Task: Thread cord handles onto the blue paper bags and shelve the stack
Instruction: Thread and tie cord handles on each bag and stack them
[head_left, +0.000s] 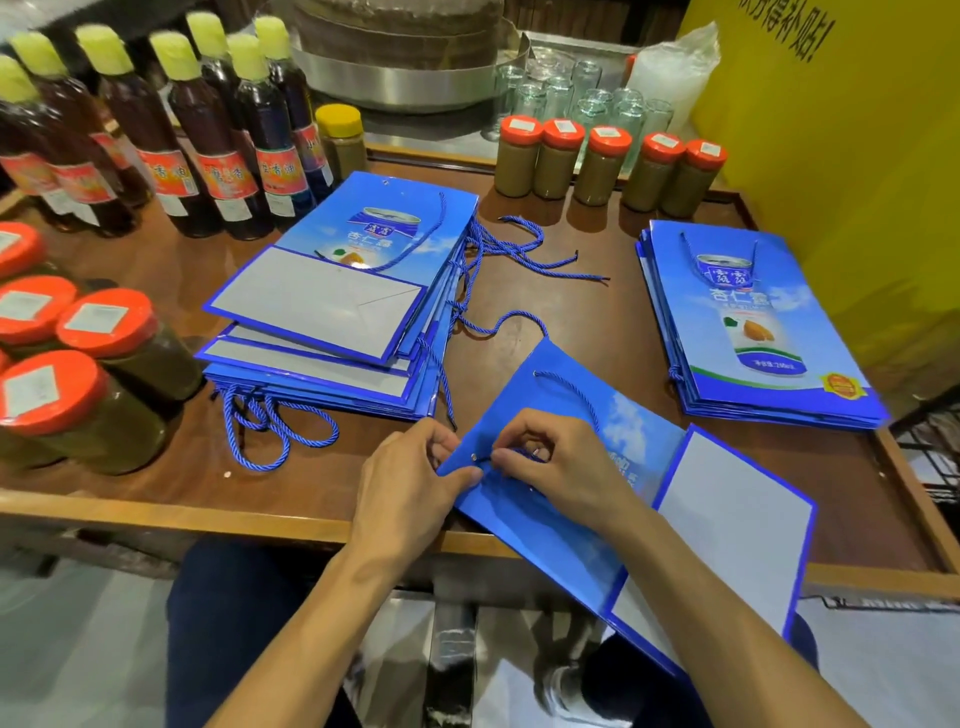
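Your left hand (410, 478) pinches the near corner of the blue bag (545, 535) beside its eyelet (474, 457). Your right hand (550, 462) curls over the cord (571, 389) and pinches it by that hole; the cord's tip is hidden under your fingers. The bag lies flat at the front edge of the bench (597, 322), one end hanging past it over your lap. The left stack (322, 306) and the right stack (753, 322) flank the loose cords (524, 249).
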